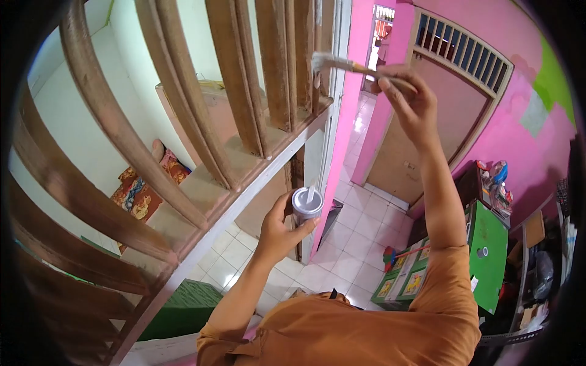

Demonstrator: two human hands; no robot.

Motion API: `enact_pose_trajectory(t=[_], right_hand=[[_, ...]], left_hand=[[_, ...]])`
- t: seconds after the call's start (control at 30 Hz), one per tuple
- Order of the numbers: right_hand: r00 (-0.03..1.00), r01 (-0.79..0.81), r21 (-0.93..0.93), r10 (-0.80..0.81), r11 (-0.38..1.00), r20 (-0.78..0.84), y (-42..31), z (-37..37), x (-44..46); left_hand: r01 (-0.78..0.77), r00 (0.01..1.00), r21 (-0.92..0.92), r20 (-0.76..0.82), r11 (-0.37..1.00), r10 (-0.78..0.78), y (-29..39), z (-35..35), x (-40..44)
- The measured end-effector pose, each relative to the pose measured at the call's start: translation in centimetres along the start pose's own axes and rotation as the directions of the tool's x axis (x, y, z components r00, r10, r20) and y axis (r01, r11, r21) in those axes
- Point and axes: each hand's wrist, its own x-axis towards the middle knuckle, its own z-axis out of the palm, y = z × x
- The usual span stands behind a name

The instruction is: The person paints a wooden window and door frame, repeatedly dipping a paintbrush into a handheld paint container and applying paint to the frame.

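Observation:
My left hand (pixel 279 233) is wrapped round a small, open paint can (pixel 307 210) in front of my chest. A pale streak or thin strip shows inside its rim; I cannot tell which. Raised to the upper right, my right hand (pixel 414 100) grips the handle of a paintbrush (pixel 334 63). The brush points left, and its grey-white bristles are close to the rightmost brown wooden slat (pixel 306 55). Whether they touch it cannot be made out.
Several upright wooden slats (pixel 235 73) stand on a ledge (pixel 229 155) along my left. A pink wall (pixel 534 122) with a brown door (pixel 427 116) is at right. Below are a white tiled floor (pixel 342 244) and a green cabinet (pixel 488 250). Another person (pixel 383 46) appears far off.

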Motion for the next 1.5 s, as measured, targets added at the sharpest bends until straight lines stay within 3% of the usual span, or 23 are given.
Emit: enact_pose_trajectory(t=[0.13,0.23,0.4,0.63,0.8,0.87,0.93,1.0,1.17,1.3,1.4,1.43,1.5], right_hand=[[0.999,0.033,0.049,-0.031,0.998,-0.026,-1.2,-0.3,1.3],[0.997,0.064,0.020,-0.065,0.998,0.049,-1.3,-0.6,-0.3],[0.980,0.106,-0.156,-0.076,0.982,0.184,0.0,-0.7,-0.9],[0.971,0.208,-0.009,-0.205,0.978,0.124,-1.2,-2.1,5.8],[0.978,0.116,-0.035,-0.108,0.993,0.179,-1.7,-3.0,2.9],[0.948,0.155,-0.162,-0.100,0.975,0.302,-0.7,-2.9,1.9],[0.957,0.146,-0.217,-0.082,0.965,0.278,-1.3,-2.1,2.2],[0.976,0.067,-0.085,-0.048,0.994,0.210,-1.1,-2.0,3.5],[0.958,0.277,-0.095,-0.267,0.956,0.100,-1.9,-2.4,8.9],[0.954,0.286,-0.102,-0.273,0.953,0.126,-3.8,-3.2,8.2],[0.978,0.120,-0.151,-0.091,0.981,0.189,-3.7,-2.5,5.1],[0.961,0.199,-0.144,-0.164,0.969,0.221,-3.2,-2.1,4.9],[0.966,0.183,-0.177,-0.143,0.967,0.217,-3.4,-1.9,5.4]], left_hand=[[0.034,0.999,0.007,0.029,0.999,-0.034,-0.2,-0.8,-1.8],[0.057,0.998,0.021,0.014,0.998,-0.058,-0.6,-1.3,-3.5],[0.056,0.998,0.020,-0.029,0.998,-0.056,-1.4,-2.1,-5.8],[0.119,0.992,-0.013,-0.048,0.993,-0.120,-2.0,-2.1,-7.3],[0.088,0.995,0.063,-0.055,0.994,-0.085,-2.0,-2.9,-8.8],[0.088,0.994,0.083,-0.066,0.993,-0.083,-1.7,-3.1,-9.3],[0.110,0.992,0.101,-0.077,0.989,-0.102,-1.4,-3.5,-9.7],[0.123,0.989,0.071,-0.088,0.990,-0.117,-1.2,-3.5,-10.0],[0.171,0.981,0.034,-0.094,0.985,-0.167,-0.9,-3.5,-10.5],[0.174,0.980,0.032,-0.103,0.984,-0.170,-1.0,-3.5,-10.8],[0.164,0.980,0.027,-0.116,0.986,-0.160,-1.7,-3.8,-11.4],[0.174,0.979,0.034,-0.117,0.984,-0.169,-1.9,-3.8,-11.5],[0.177,0.977,0.008,-0.124,0.984,-0.175,-1.9,-3.7,-11.6]])
